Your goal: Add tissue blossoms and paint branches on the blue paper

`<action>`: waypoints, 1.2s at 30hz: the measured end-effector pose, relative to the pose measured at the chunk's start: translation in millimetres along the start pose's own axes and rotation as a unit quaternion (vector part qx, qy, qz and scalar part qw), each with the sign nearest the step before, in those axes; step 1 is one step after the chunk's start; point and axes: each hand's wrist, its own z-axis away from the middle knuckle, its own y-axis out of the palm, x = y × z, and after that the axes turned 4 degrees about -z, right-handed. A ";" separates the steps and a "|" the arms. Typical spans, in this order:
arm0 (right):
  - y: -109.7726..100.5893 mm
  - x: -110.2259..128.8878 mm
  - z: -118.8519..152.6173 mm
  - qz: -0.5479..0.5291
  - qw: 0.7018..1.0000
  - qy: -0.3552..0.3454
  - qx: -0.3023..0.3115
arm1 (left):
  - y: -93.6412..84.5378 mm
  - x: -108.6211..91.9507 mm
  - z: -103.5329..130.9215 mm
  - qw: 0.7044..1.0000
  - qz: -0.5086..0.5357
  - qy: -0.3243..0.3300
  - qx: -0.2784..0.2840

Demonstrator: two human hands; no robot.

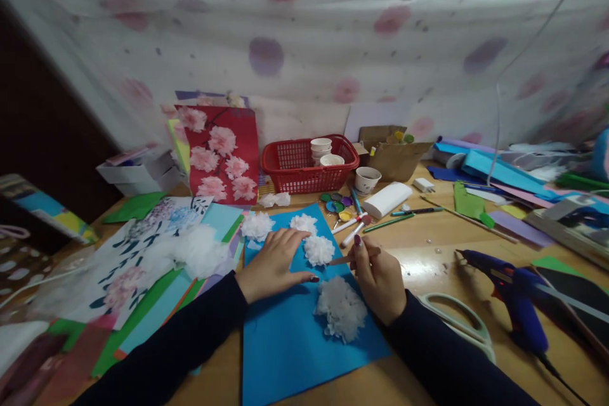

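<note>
A blue sheet (280,361) lies on the table with several white ruffled paper flowers on it. My left hand (273,263) rests on the sheet with thumb and fingers apart, just left of a small white flower (319,250). Between the fingers of my right hand (379,279) is a slim brown pencil-like stick (340,261), its tip at the lower edge of that flower. A larger white flower (341,309) lies nearer me, beside my right wrist. Two more, a left flower (257,226) and a far flower (303,223), sit along the sheet's far part.
Beyond the sheet are a red basket (304,182) with paper cups, paint pots (335,203), brushes and a white roll (387,199). Scissors (469,320) and a blue glue gun (516,295) lie right. Left are papers, white fluff (202,250) and a red flower picture (247,139).
</note>
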 end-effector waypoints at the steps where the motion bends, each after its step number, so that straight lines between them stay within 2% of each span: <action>1: 0.5 1.1 -0.3 0.002 1.000 0.001 0.002 | -1.0 1.3 2.4 1.000 -0.015 -0.008 0.018; 6: 1.0 3.8 0.4 -0.022 0.999 0.024 0.014 | -2.6 2.5 9.6 0.994 -0.065 -0.025 0.081; 11: -1.9 2.3 1.9 -0.070 0.995 0.073 -0.014 | -2.7 4.0 11.0 0.992 -0.072 -0.015 0.101; 18: -2.9 2.1 4.0 -0.102 0.990 0.087 -0.033 | -1.6 2.4 9.2 0.992 -0.065 -0.010 0.109; 20: -2.8 1.5 4.6 -0.120 0.987 0.102 -0.036 | -11.8 5.7 9.2 0.992 -0.058 -0.005 0.114; 22: -2.6 1.0 4.8 -0.139 0.982 0.117 -0.043 | -31.8 15.9 11.4 0.993 -0.065 -0.003 0.096; 25: -2.5 0.7 4.6 -0.157 0.978 0.128 -0.051 | -74.1 44.9 20.3 0.993 -0.111 -0.035 0.016; 27: -2.0 0.4 4.5 -0.167 0.976 0.134 -0.052 | -100.3 68.5 29.2 0.987 -0.144 -0.066 -0.015; 29: -1.0 -0.2 4.6 -0.177 0.973 0.141 -0.051 | -117.3 89.0 38.0 0.981 -0.159 -0.107 -0.034; 32: 0.9 -1.2 4.5 -0.188 0.970 0.150 -0.049 | -124.2 105.9 46.7 0.969 -0.166 -0.182 -0.018; 36: 2.1 -1.0 4.4 -0.205 0.965 0.158 -0.043 | -124.6 107.2 49.3 0.964 -0.139 -0.224 0.023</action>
